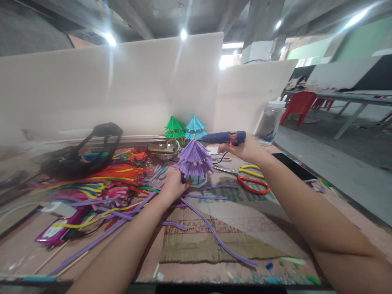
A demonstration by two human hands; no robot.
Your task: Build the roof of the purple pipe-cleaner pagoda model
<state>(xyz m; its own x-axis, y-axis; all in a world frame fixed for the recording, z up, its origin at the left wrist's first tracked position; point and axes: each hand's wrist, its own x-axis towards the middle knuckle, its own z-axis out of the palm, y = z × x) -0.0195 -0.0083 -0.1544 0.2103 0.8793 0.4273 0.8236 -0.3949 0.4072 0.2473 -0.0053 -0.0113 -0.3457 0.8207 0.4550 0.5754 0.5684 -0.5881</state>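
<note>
A small purple tiered pagoda model, made of fuzzy stems, stands upright on a pale base at the middle of the table. My left hand is closed around the lower left of that base, with some fingers hidden behind it. In my right hand is a dark blue glue gun with a small red light. Its nozzle points left, close to the model's top; whether it touches cannot be made out. Behind stand a green pagoda model and a light blue one.
Bundles of coloured pipe cleaners and a black strapped object lie left. Purple stems cross the cardboard. Red-and-yellow-handled scissors, a phone and a clear bottle are right. A pale board rises behind.
</note>
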